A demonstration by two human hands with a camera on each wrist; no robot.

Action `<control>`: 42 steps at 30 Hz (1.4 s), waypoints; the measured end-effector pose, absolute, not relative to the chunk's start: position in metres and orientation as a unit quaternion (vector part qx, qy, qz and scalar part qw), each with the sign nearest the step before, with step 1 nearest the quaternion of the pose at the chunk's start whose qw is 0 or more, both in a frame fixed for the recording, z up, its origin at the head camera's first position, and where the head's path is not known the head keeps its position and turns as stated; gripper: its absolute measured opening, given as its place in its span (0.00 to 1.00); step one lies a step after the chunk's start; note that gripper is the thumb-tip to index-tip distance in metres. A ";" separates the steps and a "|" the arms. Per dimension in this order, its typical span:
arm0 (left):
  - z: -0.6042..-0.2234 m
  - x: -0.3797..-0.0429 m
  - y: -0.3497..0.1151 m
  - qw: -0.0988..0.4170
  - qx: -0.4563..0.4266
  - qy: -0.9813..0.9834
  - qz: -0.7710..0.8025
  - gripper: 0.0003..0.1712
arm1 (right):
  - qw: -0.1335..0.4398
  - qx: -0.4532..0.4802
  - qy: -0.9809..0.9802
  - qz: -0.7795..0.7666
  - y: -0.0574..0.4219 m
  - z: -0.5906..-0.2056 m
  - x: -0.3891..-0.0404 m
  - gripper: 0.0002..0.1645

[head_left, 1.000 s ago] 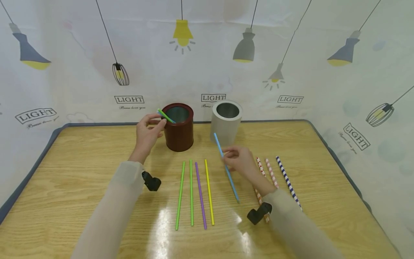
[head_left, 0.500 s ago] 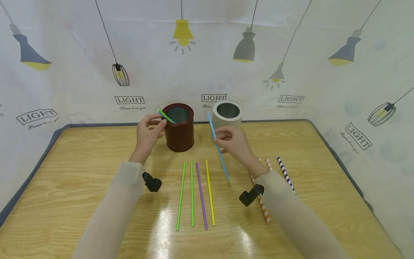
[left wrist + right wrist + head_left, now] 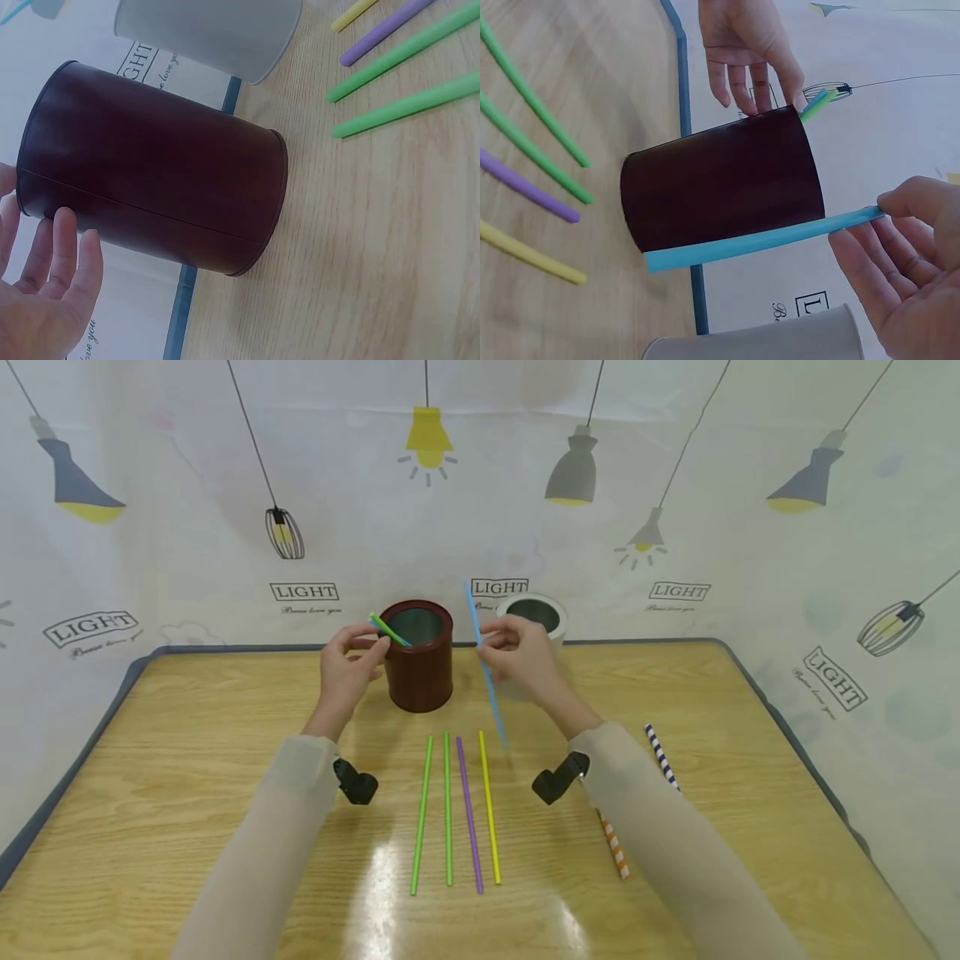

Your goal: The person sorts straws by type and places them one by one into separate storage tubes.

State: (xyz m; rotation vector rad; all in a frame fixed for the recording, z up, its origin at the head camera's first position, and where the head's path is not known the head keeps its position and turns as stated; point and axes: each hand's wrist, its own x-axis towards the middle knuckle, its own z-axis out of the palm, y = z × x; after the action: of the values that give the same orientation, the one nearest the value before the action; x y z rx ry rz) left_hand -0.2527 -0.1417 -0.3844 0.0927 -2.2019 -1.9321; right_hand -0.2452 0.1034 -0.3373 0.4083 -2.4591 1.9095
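Two hands on my head feed, both in pale sleeves with a black camera at each wrist. Left hand [image 3: 348,670]: not clenched, fingers relaxed and resting at the rim of the dark red can [image 3: 420,683]. Right hand [image 3: 531,662]: grasping the light blue straw [image 3: 491,695] in a fingertip pinch, straw tilted, held up between the cans with a visible gap to the dark red one. White can [image 3: 562,621] is behind that hand, partly hidden. A green-and-blue bunch [image 3: 393,632] leans out over the dark red can's rim. On the table [image 3: 195,760], side by side: two green straws [image 3: 420,827], a purple straw [image 3: 470,818], a yellow straw [image 3: 490,810]. Near my right forearm: orange-striped straw [image 3: 615,850] and navy-striped straw [image 3: 662,756], both partly covered.

Left wrist feed: fingertips against the dark red can's wall by its rim, hand not wrapped round it. White can just beyond.

Right wrist feed: I get the pinch clearly, thumb opposing fingers on the light blue straw. Its free end crosses in front of the dark red can.
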 end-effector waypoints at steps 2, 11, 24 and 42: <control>-0.384 -0.253 -0.142 0.105 0.031 -0.746 -0.657 0.19 | 0.008 0.128 -0.781 0.611 0.099 -0.334 -0.250 0.14; -0.384 -0.253 -0.143 0.102 0.027 -0.745 -0.659 0.19 | 0.030 0.118 -0.764 0.634 0.080 -0.313 -0.269 0.16; -0.383 -0.253 -0.141 0.115 0.019 -0.728 -0.675 0.18 | 0.101 0.139 -0.729 0.662 0.052 -0.282 -0.290 0.15; -0.385 -0.253 -0.142 0.114 0.028 -0.732 -0.671 0.16 | 0.145 0.159 -0.709 0.671 0.028 -0.280 -0.304 0.15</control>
State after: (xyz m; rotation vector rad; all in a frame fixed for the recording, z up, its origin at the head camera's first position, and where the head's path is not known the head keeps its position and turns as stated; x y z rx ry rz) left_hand -0.2526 -0.1416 -0.3854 0.0830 -2.1465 -1.9689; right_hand -0.3042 0.0278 -0.2804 0.4586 -2.0420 1.9339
